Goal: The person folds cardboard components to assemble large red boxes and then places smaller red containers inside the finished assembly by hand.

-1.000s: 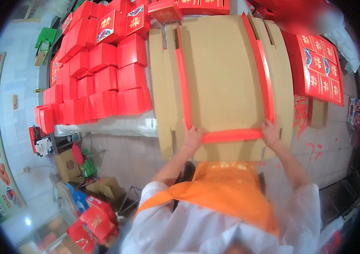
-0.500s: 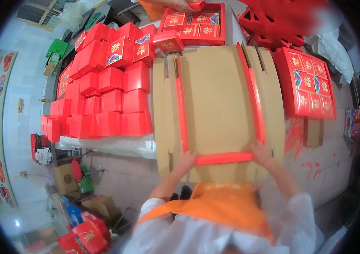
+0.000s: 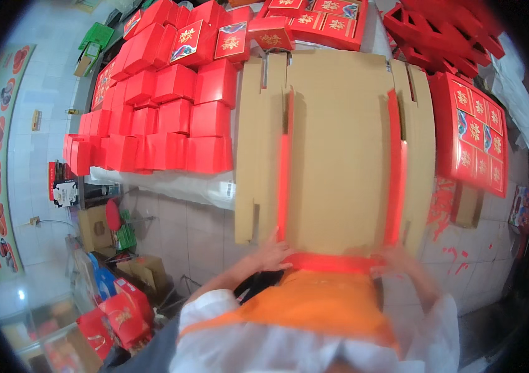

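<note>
Flat brown cardboard sheets [image 3: 339, 155] with slots along their sides lie stacked in front of me. Over the top sheet is a red three-sided card frame [image 3: 331, 263]; two long arms point away from me and a short side lies against my orange apron [image 3: 333, 304]. At the frame's near left corner, my left hand [image 3: 272, 255] is closed on the edge. My right hand [image 3: 392, 260], slightly blurred, grips the near right corner. No far side shows on the frame.
Many small red boxes [image 3: 171, 115] are piled on the left. Filled red gift trays [image 3: 476, 137] stand at the right, another tray [image 3: 320, 28] at the far end. Red card pieces [image 3: 438, 37] heap at the far right. Cartons and red bags [image 3: 124, 314] sit at lower left.
Both hands have drawn the red frame toward me, and its short side now meets my apron. The view has shifted, and the other person's hand at the far end is out of sight.
</note>
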